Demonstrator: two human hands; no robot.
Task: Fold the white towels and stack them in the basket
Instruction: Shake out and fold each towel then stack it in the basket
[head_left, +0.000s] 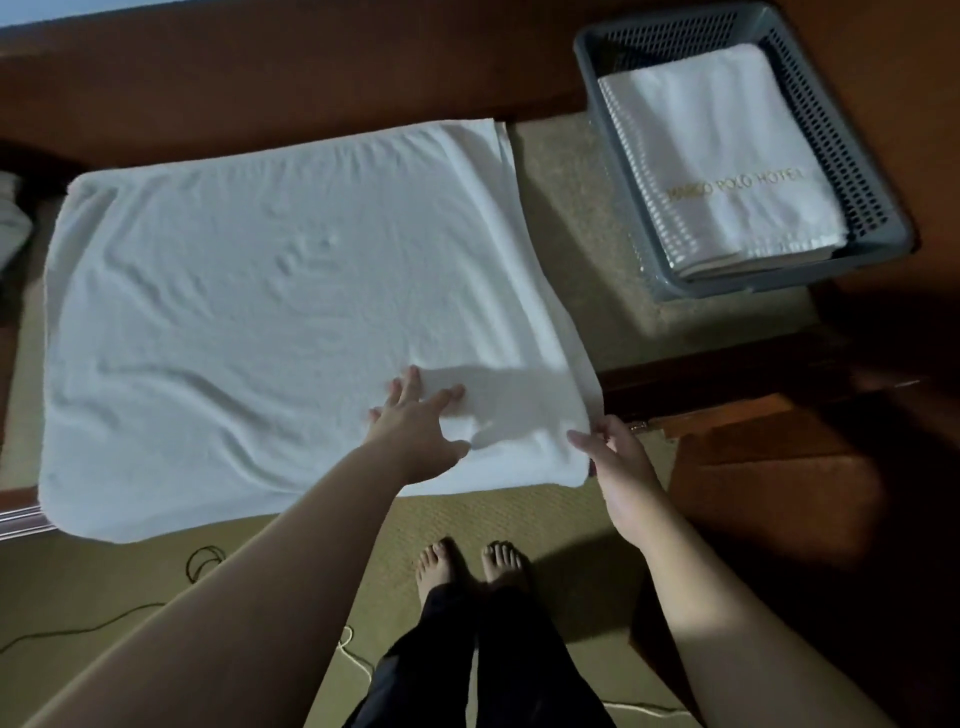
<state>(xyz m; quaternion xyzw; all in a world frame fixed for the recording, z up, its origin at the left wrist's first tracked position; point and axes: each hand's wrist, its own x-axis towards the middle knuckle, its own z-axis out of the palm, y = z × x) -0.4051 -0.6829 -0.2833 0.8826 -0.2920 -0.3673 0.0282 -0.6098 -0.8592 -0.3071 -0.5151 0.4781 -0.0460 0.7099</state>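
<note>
- Towel (291, 322) lies spread flat on the low mat, wide side to side, already doubled, to judge by the layered edge at its far right corner; it stretches away to the left of both hands; its long axis runs left to right across the view.
- Left hand (415, 415) rests flat on the towel near its near right part, fingers spread and straight, pressing and holding nothing.
- Right hand (613, 457) is at the near right corner, thumb and fingers pinching the towel's edge; this is the hand nearer the corner, so the next fold likely carries that right edge leftward over the pinned cloth.
- Towel looks white, soft and thick, with shallow wrinkles across its middle and a shadow beside the left hand.
- Basket (613, 135) stands far right, well apart from the hands, grey and perforated; a folded stack (727, 156) with gold lettering already lies inside.
</note>
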